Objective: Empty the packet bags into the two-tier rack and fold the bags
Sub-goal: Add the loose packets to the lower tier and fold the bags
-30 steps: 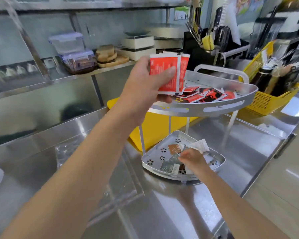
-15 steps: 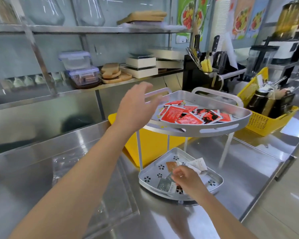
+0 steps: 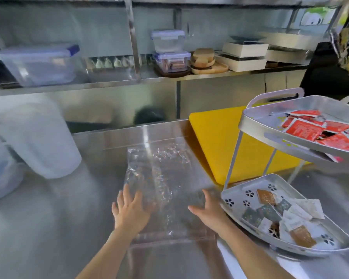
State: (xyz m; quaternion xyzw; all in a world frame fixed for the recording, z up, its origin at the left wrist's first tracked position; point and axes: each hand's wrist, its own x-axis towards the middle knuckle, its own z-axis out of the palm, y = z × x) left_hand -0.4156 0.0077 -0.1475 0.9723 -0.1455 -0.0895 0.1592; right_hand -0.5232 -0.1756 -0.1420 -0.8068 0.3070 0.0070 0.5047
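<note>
A clear empty plastic bag [image 3: 165,178] lies flat on the steel counter in front of me. My left hand [image 3: 130,212] rests palm down on the bag's near left part, fingers spread. My right hand [image 3: 208,210] is at the bag's near right edge, fingers apart, holding nothing. The two-tier metal rack [image 3: 250,121] stands at the right. Its upper tier holds red packets [image 3: 308,129]. Its lower tier [image 3: 230,196] holds brown, green and white packets [image 3: 270,214].
A yellow cutting board [image 3: 216,141] leans behind the rack. A large translucent white container [image 3: 36,137] stands at the left. The back shelf [image 3: 113,81] carries lidded plastic boxes [image 3: 169,51], wooden plates and white boxes.
My left hand dropped the red packets into the upper tier and came down onto the clear bag. My right hand left the lower tier and moved to the bag. The view swung left.
</note>
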